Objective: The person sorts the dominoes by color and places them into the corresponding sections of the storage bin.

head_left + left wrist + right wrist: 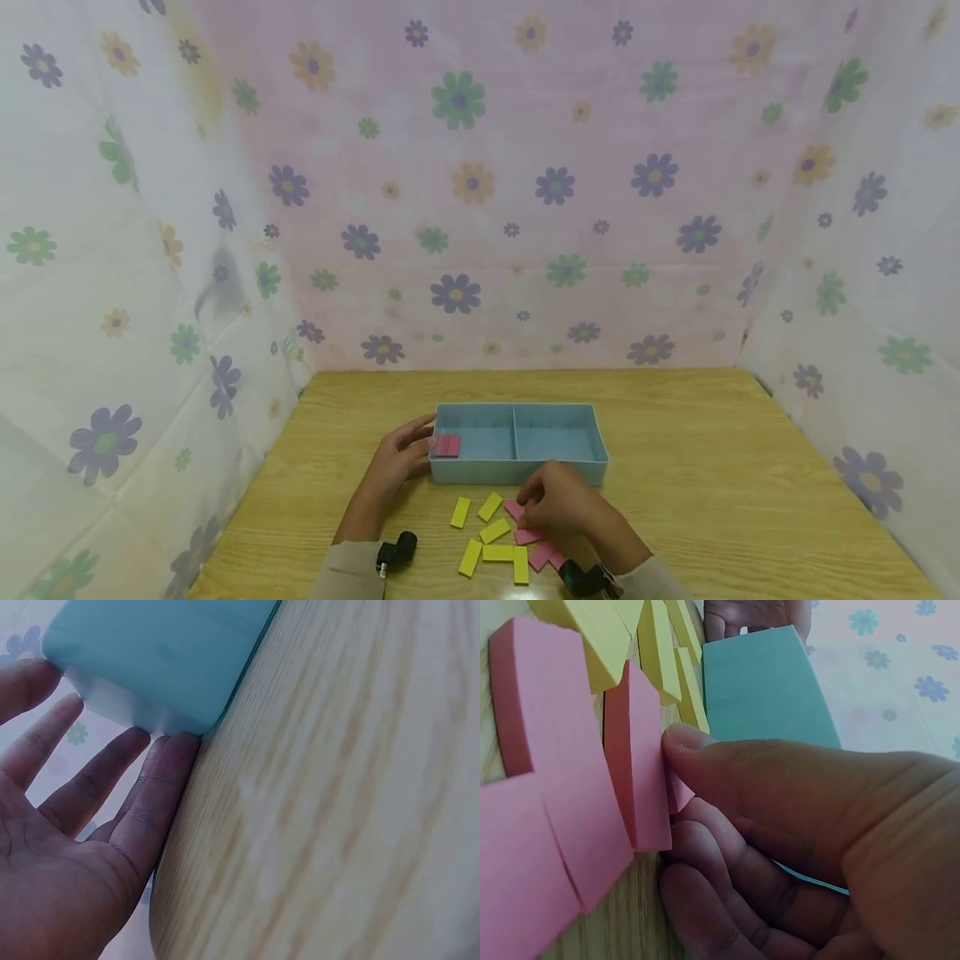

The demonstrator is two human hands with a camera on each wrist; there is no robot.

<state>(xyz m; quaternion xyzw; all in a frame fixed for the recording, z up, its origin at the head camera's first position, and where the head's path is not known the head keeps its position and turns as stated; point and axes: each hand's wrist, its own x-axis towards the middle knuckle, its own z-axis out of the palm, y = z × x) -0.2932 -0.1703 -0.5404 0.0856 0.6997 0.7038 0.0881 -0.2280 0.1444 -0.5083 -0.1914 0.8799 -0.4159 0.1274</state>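
A light blue box [517, 473] with a divider has pink blocks [448, 446] at the left end of its left compartment. My left hand [397, 458] touches the box's left end with extended fingertips [135, 742]. In front of the box, my right hand [562, 498] is low over the loose pink blocks. Its thumb [686, 739] and curled fingers pinch a pink block [678, 793], mostly hidden behind a nearer pink block [649, 772]. More pink blocks [542, 556] lie under and beside that hand, some overlapping.
Several yellow blocks [495, 531] lie scattered left of the pink ones on the wooden table [675, 433]. The box's right compartment [558, 433] shows a bare floor. Flower-patterned cloth [517, 208] hangs at the back and both sides.
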